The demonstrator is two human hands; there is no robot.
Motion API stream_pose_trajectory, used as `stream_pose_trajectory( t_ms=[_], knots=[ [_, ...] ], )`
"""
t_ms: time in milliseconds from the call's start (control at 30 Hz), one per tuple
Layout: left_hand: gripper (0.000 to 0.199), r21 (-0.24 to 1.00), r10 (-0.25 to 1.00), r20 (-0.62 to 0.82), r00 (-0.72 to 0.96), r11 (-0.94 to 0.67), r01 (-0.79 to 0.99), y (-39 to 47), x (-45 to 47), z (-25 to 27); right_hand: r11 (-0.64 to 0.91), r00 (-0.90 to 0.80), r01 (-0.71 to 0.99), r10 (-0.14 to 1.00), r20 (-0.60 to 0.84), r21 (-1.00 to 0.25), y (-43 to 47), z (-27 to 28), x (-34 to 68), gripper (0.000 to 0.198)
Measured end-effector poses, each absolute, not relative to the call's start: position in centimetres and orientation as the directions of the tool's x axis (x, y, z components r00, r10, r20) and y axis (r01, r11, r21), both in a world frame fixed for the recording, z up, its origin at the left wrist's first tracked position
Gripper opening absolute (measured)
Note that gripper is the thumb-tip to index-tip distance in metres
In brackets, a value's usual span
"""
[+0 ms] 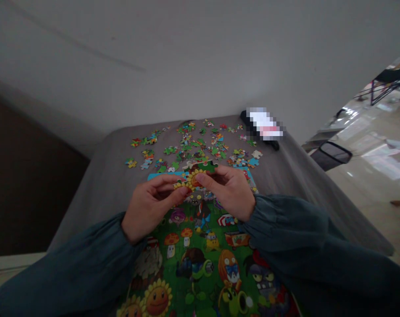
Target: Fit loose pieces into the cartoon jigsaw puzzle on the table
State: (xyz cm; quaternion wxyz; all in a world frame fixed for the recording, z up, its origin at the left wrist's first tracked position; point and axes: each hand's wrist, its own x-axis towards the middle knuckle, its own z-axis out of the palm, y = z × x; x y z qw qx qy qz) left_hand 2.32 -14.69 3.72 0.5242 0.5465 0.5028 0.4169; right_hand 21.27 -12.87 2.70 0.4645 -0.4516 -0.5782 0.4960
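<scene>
While loose pieces [193,147] lie scattered on the grey counter [100,185], the left hand [150,207] and right hand [229,189] each pinch the joined puzzle pieces [197,172] above the picture board [203,264].

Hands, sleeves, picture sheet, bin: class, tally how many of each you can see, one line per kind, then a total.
Hands: 2, left hand and right hand
Sleeves: 2
Picture sheet: 1
Bin: 1
Total: 6

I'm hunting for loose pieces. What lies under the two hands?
Under the left hand and right hand lies the picture sheet; they pinch joined pieces. Whatever sits directly beneath the palms is covered.
</scene>
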Motion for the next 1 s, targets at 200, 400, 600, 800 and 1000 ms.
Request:
stream_pose_trajectory(
  t_ms=[200,400,600,800,1000],
  knots=[
    [0.028,0.972,0.988,0.009,0.155,-0.045,0.229,-14.4,1.8,3.9,0.198,-0.275,0.023,0.944,0.185,-0.980,-13.0,3.1,21.4,0.028],
    [0.036,0.923,0.941,-0.015,0.337,-0.117,0.368,-13.6,0.5,4.4,0.236,-0.386,0.295,0.916,0.111,-0.926,-12.9,4.1,22.3,0.025],
    [0.040,0.879,0.798,-0.190,0.572,-0.122,0.462,-13.1,0.1,3.6,0.362,-0.655,0.499,0.753,-0.069,-0.788,-12.1,4.3,22.5,0.028],
    [0.050,0.869,0.694,-0.358,0.625,0.004,0.494,-15.1,-0.4,3.9,0.447,-0.734,0.534,0.667,-0.131,-0.717,-13.9,5.3,21.0,0.018],
    [0.050,0.808,0.636,-0.489,0.597,0.074,0.584,-18.8,-1.9,5.8,0.439,-0.735,0.559,0.655,-0.176,-0.703,-17.2,5.8,19.4,0.022]
  ],
)
